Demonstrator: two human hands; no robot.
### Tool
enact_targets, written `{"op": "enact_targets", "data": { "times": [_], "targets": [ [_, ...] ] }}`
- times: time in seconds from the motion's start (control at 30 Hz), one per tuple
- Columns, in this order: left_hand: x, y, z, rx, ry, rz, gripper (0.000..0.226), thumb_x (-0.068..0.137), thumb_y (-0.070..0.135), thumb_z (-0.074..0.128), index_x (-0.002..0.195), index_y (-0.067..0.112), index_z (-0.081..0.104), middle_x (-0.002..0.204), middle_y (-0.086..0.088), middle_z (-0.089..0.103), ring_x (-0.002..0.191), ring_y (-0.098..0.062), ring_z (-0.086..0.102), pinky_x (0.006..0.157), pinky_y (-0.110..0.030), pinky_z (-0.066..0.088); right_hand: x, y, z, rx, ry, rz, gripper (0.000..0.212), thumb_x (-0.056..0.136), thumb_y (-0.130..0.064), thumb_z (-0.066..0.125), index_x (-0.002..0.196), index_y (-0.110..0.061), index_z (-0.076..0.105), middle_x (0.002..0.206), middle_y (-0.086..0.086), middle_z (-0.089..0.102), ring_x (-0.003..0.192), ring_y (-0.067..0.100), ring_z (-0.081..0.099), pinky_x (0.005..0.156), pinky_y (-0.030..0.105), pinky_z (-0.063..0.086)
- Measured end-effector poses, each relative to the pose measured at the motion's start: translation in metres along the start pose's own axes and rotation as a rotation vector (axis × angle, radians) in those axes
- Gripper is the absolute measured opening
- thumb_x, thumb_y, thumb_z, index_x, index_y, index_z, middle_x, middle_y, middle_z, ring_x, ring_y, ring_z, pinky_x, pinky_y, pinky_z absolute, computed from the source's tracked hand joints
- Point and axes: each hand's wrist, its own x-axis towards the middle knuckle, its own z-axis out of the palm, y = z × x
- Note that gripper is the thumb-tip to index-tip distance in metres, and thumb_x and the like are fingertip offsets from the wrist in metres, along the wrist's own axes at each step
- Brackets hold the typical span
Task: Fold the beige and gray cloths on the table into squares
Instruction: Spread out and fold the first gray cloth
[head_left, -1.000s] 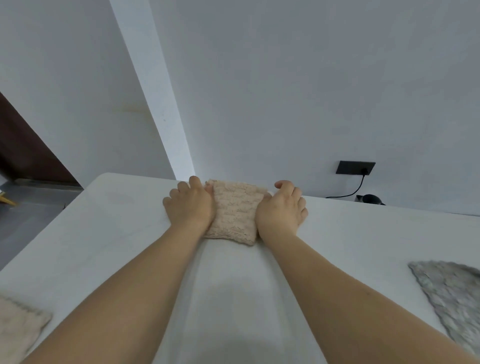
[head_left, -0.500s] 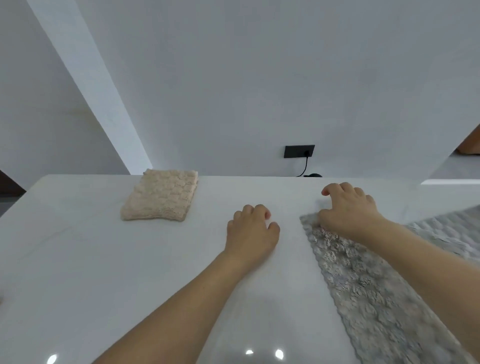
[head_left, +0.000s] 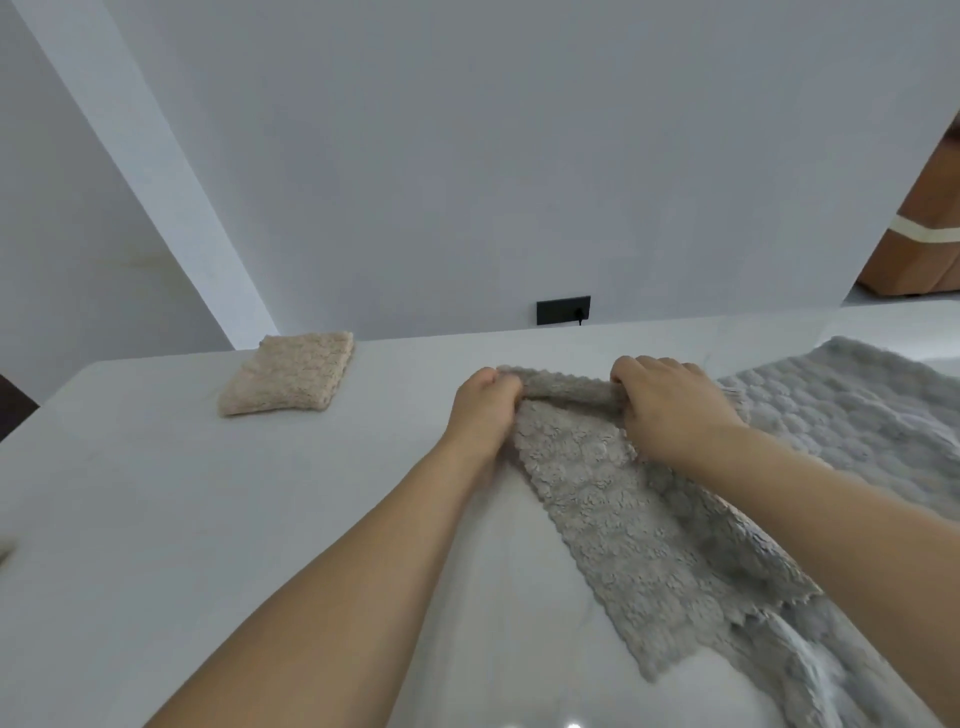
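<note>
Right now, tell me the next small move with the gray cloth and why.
Probably carry the pinched far edge toward you, folding the gray cloth in half. Both the left hand and right hand already grip that edge, lifted off the table, while the rest lies flat.

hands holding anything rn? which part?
Both. The left hand and right hand each have a grip on the far edge of the fluffy gray cloth, one at each end, with that edge lifted off the white table.

Since 0.5 s ago: both hands, left (head_left: 480, 415) and right (head_left: 670, 408), closed on the gray cloth's (head_left: 613, 493) far edge and lifted it, underside exposed.
</note>
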Motion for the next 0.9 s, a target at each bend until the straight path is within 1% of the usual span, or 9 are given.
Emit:
{"op": "enact_targets", "data": {
  "times": [0.13,0.27,0.4,0.5,0.57,0.63,0.7,0.8,0.9],
  "targets": [
    [-0.048,0.012,-0.023,-0.158,-0.017,0.014,0.008,0.078,0.009,0.044,0.075,0.015,0.046,0.061,0.001,0.050,0.050,-0.015,0.049,0.053,-0.026,0.044,-0.024,-0.013,-0.017,0.178,0.097,0.062,0.013,0.093,-0.012,0.039,0.103,-0.014,0.047,0.091,0.003,0.058,0.081,0.025,0.052,0.071,0.035,0.037],
    [-0.104,0.024,-0.045,-0.213,0.005,0.115,0.008,0.078,0.011,0.042,0.082,0.014,0.047,0.066,-0.003,0.050,0.052,-0.018,0.048,0.051,-0.026,0.040,-0.058,-0.043,-0.055,0.352,0.267,0.028,0.014,0.099,-0.015,0.032,0.108,-0.014,0.043,0.082,0.007,0.058,0.071,0.028,0.055,0.066,0.040,0.048],
    [-0.193,0.024,-0.056,-0.093,-0.071,0.254,0.008,0.088,0.010,0.046,0.082,0.013,0.050,0.066,-0.004,0.051,0.051,-0.017,0.049,0.051,-0.027,0.043,-0.119,-0.071,-0.092,0.392,0.466,0.020,0.022,0.103,-0.029,0.034,0.108,-0.014,0.048,0.083,0.005,0.056,0.075,0.028,0.053,0.065,0.037,0.044],
    [-0.261,0.022,-0.058,-0.162,-0.172,0.231,0.023,0.091,0.014,0.047,0.108,0.003,0.059,0.083,-0.011,0.057,0.060,-0.018,0.055,0.053,-0.028,0.046,-0.176,-0.091,-0.127,0.585,0.371,0.014,0.023,0.101,-0.032,0.044,0.102,-0.013,0.058,0.084,0.003,0.060,0.075,0.023,0.056,0.059,0.030,0.038],
    [-0.299,0.028,-0.060,-0.237,-0.187,0.194,0.039,0.088,0.018,0.049,0.122,-0.001,0.059,0.093,-0.016,0.053,0.070,-0.023,0.055,0.062,-0.033,0.048,-0.212,-0.098,-0.155,0.668,0.214,-0.037,0.023,0.099,-0.033,0.052,0.100,-0.012,0.062,0.074,0.001,0.060,0.059,0.012,0.054,0.049,0.024,0.037],
    [-0.330,0.039,-0.067,-0.286,-0.180,0.195,0.027,0.090,0.017,0.047,0.110,0.004,0.060,0.084,-0.012,0.053,0.069,-0.024,0.054,0.063,-0.032,0.050,-0.244,-0.099,-0.185,0.762,0.075,-0.072,0.023,0.095,-0.033,0.059,0.096,-0.011,0.064,0.055,-0.004,0.053,0.036,0.006,0.043,0.037,0.017,0.031],
    [-0.360,0.054,-0.074,-0.286,-0.143,0.220,0.017,0.088,0.019,0.046,0.091,0.006,0.058,0.076,-0.009,0.050,0.064,-0.024,0.051,0.059,-0.030,0.048,-0.272,-0.097,-0.213,0.894,-0.024,-0.087,0.019,0.092,-0.032,0.064,0.092,-0.012,0.065,0.042,-0.008,0.049,0.029,0.004,0.040,0.032,0.014,0.030],
    [-0.390,0.067,-0.077,-0.200,-0.066,0.281,0.034,0.087,0.018,0.045,0.056,0.010,0.055,0.052,-0.004,0.050,0.048,-0.021,0.049,0.045,-0.018,0.042,-0.291,-0.095,-0.236,0.961,0.009,-0.139,0.014,0.088,-0.031,0.069,0.088,-0.017,0.071,0.058,-0.009,0.063,0.054,0.007,0.057,0.050,0.018,0.044],
    [-0.400,0.066,-0.077,-0.156,-0.098,0.253,0.054,0.090,0.019,0.042,0.037,0.016,0.049,0.040,0.002,0.046,0.036,-0.016,0.046,0.041,-0.015,0.040,-0.293,-0.093,-0.240,0.837,0.082,-0.151,0.018,0.087,-0.038,0.068,0.085,-0.021,0.073,0.068,-0.005,0.064,0.062,0.011,0.055,0.060,0.024,0.043]
  ]
}}
